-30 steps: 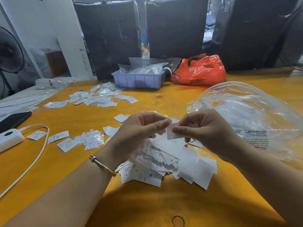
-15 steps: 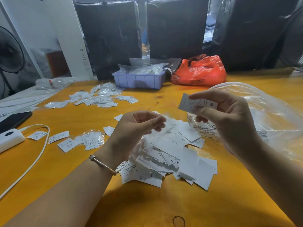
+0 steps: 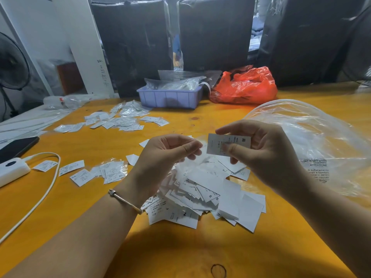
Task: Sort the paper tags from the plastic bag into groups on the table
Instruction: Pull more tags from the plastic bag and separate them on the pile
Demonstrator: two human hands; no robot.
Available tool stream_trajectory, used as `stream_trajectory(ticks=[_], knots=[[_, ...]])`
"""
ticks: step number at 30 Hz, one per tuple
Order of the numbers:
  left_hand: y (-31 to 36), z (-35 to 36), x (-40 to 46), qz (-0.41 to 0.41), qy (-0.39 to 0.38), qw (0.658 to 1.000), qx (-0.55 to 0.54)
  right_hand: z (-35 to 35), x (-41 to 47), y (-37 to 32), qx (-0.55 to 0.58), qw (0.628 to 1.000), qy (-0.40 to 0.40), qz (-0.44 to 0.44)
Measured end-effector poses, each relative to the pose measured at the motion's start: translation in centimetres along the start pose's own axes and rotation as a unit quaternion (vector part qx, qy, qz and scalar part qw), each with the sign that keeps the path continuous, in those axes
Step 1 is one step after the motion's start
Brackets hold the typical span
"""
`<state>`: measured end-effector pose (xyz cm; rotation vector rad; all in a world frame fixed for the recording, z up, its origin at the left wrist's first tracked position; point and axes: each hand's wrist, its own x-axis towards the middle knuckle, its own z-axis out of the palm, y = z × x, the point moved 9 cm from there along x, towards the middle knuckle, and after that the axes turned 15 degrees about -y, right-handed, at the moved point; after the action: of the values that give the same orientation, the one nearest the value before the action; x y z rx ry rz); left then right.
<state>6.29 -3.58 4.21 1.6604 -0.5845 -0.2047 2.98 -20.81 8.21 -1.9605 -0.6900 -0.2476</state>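
Hands first: we hold both up over the heap of paper tags (image 3: 202, 194) that lies on the yellow table (image 3: 180, 247) straight ahead of us. Our right hand (image 3: 265, 151) pinches a single tag (image 3: 228, 144) between thumb and fingers, printed face toward us, with an "M" readable near its right end. Our left hand (image 3: 166, 155) has its fingers curled with thumb and forefinger tip close together just left of that tag; something thin and clear seems to sit at those fingertips, but we cannot tell whether the hand actually grips it. A thin bracelet (image 3: 125, 201) circles the left wrist.

Beside the heap on the right lies the big clear plastic bag (image 3: 313, 141), crumpled, with warning print on its near side. Left of the heap we see a small group of tags (image 3: 96, 172), some in clear sleeves, one marked "XL". Farther back on the left is a larger scatter of tags (image 3: 118, 122). At the far edge stand a lilac tray (image 3: 170, 97) with clear bags in it and an orange bag (image 3: 245, 85) just beside it. A white charger (image 3: 12, 170) with its cable (image 3: 46, 189) and a dark phone (image 3: 16, 147) lie at the left.
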Motion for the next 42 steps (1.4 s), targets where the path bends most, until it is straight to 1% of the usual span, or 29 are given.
stream_trajectory(ticks=[8, 16, 22, 24, 27, 30, 33, 35, 37, 38, 40, 42], knots=[[0.0, 0.4, 0.1, -0.002, -0.016, 1.0, 0.016, 1.3, 0.4, 0.7, -0.008, 0.997, -0.069, 0.024], [-0.3, 1.1, 0.2, -0.012, -0.044, 0.998, 0.037, 2.0, 0.8, 1.6, 0.059, 0.99, -0.114, 0.049], [0.2, 0.1, 0.0, 0.007, 0.009, 1.0, 0.018, 0.1, 0.8, 3.0, 0.182, 0.982, -0.012, 0.057], [0.1, 0.0, 0.0, 0.003, 0.017, 1.0, 0.016, -0.2, 0.7, 3.5, 0.197, 0.979, 0.011, 0.059], [0.0, 0.3, 0.0, -0.001, 0.005, 1.0, 0.025, -0.2, 0.5, 3.8, 0.2, 0.977, 0.034, 0.058], [0.1, 0.6, -0.1, -0.003, -0.003, 0.999, 0.034, 0.4, 0.5, 3.9, 0.186, 0.98, 0.028, 0.057], [-0.1, 0.8, 0.0, -0.01, -0.005, 0.999, 0.036, 1.3, 0.5, 3.9, 0.169, 0.984, 0.004, 0.059], [-0.2, 1.1, 0.1, -0.01, -0.013, 1.0, 0.024, 2.0, 0.5, 3.8, 0.153, 0.986, -0.02, 0.058], [-0.1, 1.3, 0.1, -0.001, -0.012, 1.0, 0.008, 2.0, 0.4, 3.5, 0.128, 0.99, -0.015, 0.052], [0.1, 1.2, 0.0, 0.005, -0.004, 1.0, 0.001, 1.6, 0.3, 3.4, 0.103, 0.994, 0.004, 0.046], [0.2, 0.7, -0.1, 0.014, 0.024, 1.0, -0.011, 0.6, 0.1, 2.6, 0.014, 0.999, 0.045, 0.027], [0.2, 0.1, -0.2, 0.015, 0.05, 0.999, -0.015, 0.4, 0.0, 1.5, -0.071, 0.996, 0.057, 0.002]])
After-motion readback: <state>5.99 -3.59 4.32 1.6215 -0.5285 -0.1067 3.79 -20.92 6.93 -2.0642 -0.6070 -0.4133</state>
